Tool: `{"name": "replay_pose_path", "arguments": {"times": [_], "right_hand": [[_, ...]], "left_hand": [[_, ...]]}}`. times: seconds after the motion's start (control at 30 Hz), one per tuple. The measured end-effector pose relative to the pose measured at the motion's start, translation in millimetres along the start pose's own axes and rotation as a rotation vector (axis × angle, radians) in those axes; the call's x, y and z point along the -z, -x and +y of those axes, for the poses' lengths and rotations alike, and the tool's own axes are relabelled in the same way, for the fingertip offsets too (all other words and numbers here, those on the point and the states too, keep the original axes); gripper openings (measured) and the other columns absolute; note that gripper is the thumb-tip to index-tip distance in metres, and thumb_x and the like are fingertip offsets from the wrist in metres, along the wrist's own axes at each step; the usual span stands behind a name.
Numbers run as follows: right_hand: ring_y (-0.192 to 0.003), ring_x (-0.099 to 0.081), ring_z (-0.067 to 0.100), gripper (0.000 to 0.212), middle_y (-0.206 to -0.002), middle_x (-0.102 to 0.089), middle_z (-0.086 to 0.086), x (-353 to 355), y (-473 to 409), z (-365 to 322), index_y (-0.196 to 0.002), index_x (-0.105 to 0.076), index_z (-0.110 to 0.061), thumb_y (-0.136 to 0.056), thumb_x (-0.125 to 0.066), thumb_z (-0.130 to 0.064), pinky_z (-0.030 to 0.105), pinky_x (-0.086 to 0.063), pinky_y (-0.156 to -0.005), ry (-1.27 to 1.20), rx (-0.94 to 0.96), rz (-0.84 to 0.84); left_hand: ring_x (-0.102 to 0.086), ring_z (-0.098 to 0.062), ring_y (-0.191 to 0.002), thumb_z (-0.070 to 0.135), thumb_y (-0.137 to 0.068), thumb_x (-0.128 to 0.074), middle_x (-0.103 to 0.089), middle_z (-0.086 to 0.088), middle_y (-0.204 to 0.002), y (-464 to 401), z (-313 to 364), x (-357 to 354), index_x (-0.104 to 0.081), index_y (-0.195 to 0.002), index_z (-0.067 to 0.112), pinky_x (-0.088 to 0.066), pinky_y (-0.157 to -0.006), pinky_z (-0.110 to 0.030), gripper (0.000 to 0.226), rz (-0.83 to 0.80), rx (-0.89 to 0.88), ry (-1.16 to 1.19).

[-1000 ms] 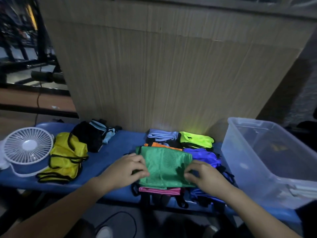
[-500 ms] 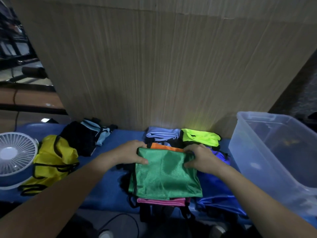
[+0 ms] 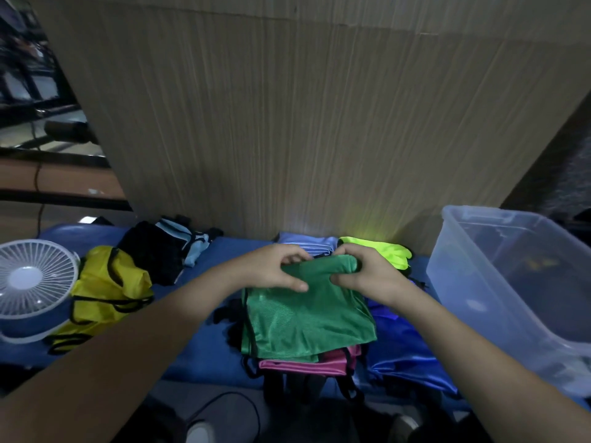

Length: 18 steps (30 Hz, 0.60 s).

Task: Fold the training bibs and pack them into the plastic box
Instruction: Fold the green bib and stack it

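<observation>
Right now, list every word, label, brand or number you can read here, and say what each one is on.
None can be read.
Green bib, gripped at its far edge by the left hand and right hand: plain mesh, no print showing.
Fan: no brand visible.
Plastic box: no label visible.
Yellow bib: no number showing.

From my feed the green bib (image 3: pixel 307 314) is shiny mesh cloth, and the blue one (image 3: pixel 403 343) just right of it looks satin-glossy. Plastic box (image 3: pixel 479 282) further right is frosted and translucent, panel (image 3: pixel 287 123) behind is matt woodgrain.
</observation>
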State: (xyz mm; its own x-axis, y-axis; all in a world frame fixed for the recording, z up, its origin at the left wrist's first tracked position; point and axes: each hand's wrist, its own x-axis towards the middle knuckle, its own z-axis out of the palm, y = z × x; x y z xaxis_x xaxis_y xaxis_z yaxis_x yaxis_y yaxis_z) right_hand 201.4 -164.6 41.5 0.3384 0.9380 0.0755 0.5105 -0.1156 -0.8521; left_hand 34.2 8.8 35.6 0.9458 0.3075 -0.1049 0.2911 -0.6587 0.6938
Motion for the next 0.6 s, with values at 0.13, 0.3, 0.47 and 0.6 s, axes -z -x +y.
{"name": "replay_pose_path", "arguments": {"times": [0.13,0.3,0.47,0.6], "right_hand": [[-0.074,-0.061,0.011,0.030,-0.087,-0.064,0.001,-10.8,2.1,-8.5,-0.099,-0.061,-0.019,-0.078,-0.077,-0.005,0.033,-0.052,-0.069,-0.028,0.006,0.044],[-0.103,-0.071,0.019,0.045,-0.112,-0.074,0.002,-8.8,25.4,2.5,-0.120,-0.062,-0.018,-0.079,-0.079,-0.012,0.039,-0.057,-0.092,-0.241,-0.211,-0.088],[-0.115,-0.067,0.026,0.041,-0.122,-0.071,0.010,-12.3,50.5,3.7,-0.124,-0.064,-0.006,-0.084,-0.073,-0.002,0.030,-0.054,-0.095,-0.595,-0.245,-0.180],[-0.126,-0.059,0.029,0.060,-0.135,-0.063,0.011,-18.9,56.3,-12.8,-0.137,-0.051,-0.008,-0.080,-0.066,0.000,0.042,-0.048,-0.107,-0.849,-0.105,-0.183]], "left_hand": [[-0.070,-0.017,-0.086,0.030,-0.082,-0.082,-0.075,0.000,-0.092,-10.8,25.2,0.0,-0.071,-0.096,0.017,-0.056,-0.081,-0.044,0.022,-0.005,-0.038,-0.137],[-0.073,-0.010,-0.083,0.023,-0.084,-0.081,-0.076,0.004,-0.091,4.7,28.8,13.8,-0.072,-0.091,0.023,-0.056,-0.070,-0.028,0.011,0.071,-0.003,0.024],[-0.074,-0.010,-0.089,0.025,-0.083,-0.081,-0.077,0.007,-0.098,32.0,36.2,36.7,-0.075,-0.107,0.022,-0.060,-0.079,-0.030,0.025,0.130,0.020,0.192],[-0.073,-0.014,-0.098,0.022,-0.084,-0.081,-0.077,0.004,-0.106,57.8,51.9,51.8,-0.073,-0.114,0.022,-0.058,-0.092,-0.040,0.031,0.249,-0.004,0.337]]}}
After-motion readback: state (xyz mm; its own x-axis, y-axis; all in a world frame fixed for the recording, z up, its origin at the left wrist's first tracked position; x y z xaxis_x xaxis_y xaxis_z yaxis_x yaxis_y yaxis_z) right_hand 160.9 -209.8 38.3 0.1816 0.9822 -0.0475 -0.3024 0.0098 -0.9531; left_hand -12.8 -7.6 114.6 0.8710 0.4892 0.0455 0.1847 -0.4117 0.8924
